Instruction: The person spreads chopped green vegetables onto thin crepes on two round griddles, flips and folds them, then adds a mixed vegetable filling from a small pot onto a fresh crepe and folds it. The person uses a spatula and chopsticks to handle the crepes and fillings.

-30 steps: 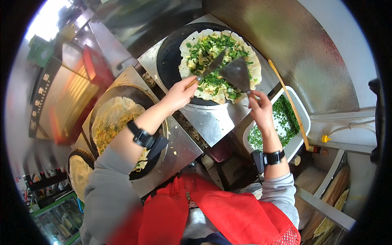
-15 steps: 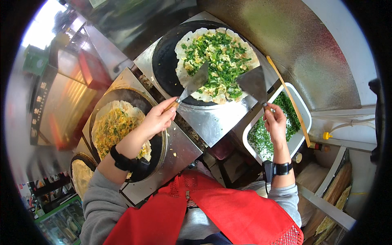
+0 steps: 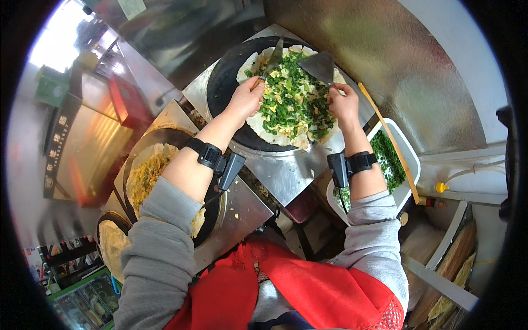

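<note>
Thin, ragged-edged pancake (image 3: 269, 124) spread at 1 o'clock on round black griddle (image 3: 219, 88), strewn with chopped greens (image 3: 291, 88) and, apparently, egg | wood-handled scraper (image 3: 276, 56) grasped in left hand (image 3: 247, 100), broad dark scraper (image 3: 319, 66) in right hand (image 3: 344, 103) | smooth steel counter (image 3: 283, 171) | white tub (image 3: 416, 165) set at 3 o'clock, mottled metal wall (image 3: 385, 55) at 2 o'clock

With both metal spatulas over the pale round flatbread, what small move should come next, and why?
The left hand should probably draw a little chopped green-and-yellow filling toward the near-left rim: the pale, round flatbread shows bare there, while filling covers its middle. That hand grips a grey metal spatula, its blade over the flatbread's far-left part.
</note>
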A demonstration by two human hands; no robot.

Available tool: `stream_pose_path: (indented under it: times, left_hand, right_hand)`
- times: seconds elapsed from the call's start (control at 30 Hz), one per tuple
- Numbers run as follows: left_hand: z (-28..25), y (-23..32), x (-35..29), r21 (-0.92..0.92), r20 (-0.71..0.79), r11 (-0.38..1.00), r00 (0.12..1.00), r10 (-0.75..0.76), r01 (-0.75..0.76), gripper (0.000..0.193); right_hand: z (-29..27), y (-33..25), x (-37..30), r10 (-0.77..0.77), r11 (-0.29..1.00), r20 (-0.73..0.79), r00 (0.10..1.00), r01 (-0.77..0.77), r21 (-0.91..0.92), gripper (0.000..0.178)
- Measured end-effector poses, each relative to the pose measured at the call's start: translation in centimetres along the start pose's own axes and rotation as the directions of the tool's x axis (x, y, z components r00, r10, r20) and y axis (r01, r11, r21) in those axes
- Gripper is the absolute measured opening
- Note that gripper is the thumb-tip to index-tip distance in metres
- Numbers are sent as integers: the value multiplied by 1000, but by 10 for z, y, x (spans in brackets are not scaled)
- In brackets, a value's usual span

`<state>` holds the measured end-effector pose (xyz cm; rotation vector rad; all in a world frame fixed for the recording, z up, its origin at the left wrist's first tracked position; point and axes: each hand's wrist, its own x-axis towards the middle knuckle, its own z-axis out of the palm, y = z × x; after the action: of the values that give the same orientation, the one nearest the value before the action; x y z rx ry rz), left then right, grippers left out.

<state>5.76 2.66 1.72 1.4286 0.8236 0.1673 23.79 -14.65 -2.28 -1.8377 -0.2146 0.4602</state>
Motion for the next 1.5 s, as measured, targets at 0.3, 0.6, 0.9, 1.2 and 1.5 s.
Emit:
stream_pose_path:
  times: [0.3,0.6,0.9,1.2,1.5]
  left_hand:
    - [10,-36,-71,180,-3,976,992,124,-122,49]
    - [11,-57,-112,747,21,583,889,458,-319,46]
    - [-52,-70,-195,892,84,278,736,671,-356,52]
    - [-174,-180,-393,154,-651,983,739,176,-98,44]
    - [-171,-252,-473,122,-716,980,670,196,-156,41]
  right_hand:
    - [-28,19,-51,-173,976,-16,985,169,-137,27]
    - [-60,15,-121,-461,887,46,886,461,-6,36]
    - [-14,4,-170,-328,941,206,922,338,-17,34]
    - [112,3,-313,-358,884,648,673,467,5,30]
    - [155,-3,-335,-454,769,568,686,624,-139,28]
